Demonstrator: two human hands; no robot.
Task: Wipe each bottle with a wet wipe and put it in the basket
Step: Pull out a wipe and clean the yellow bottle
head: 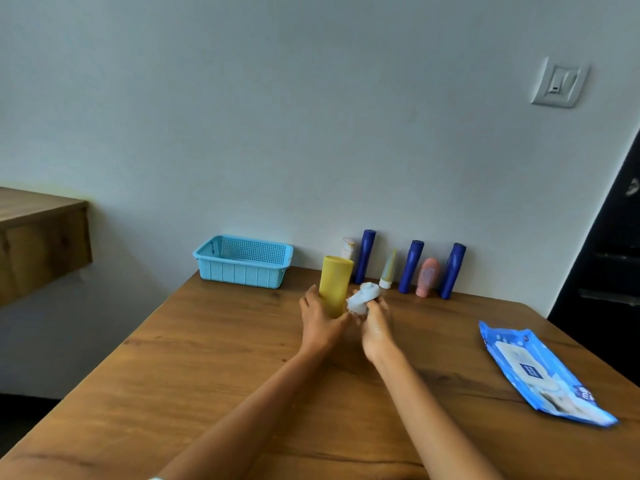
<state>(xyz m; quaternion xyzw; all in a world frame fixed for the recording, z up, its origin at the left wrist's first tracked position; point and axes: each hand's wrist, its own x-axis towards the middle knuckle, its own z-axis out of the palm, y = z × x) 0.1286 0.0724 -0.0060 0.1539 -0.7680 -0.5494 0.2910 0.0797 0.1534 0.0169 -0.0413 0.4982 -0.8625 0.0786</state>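
Yellow bottle's (335,285) base hidden behind gripping left hand (320,320).

Two bare forearms run from the bottom edge of the frame up toward its centre, uncovered from elbow to wrist. The left hand (320,318) and right hand (377,329) carry no rings, watch or gloves. A sliver of pale fabric shows at the bottom edge, lower left of centre.

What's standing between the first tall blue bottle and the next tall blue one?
In the head view, a small cream tube stands on its white cap between the leftmost blue bottle and the middle blue bottle, by the wall.
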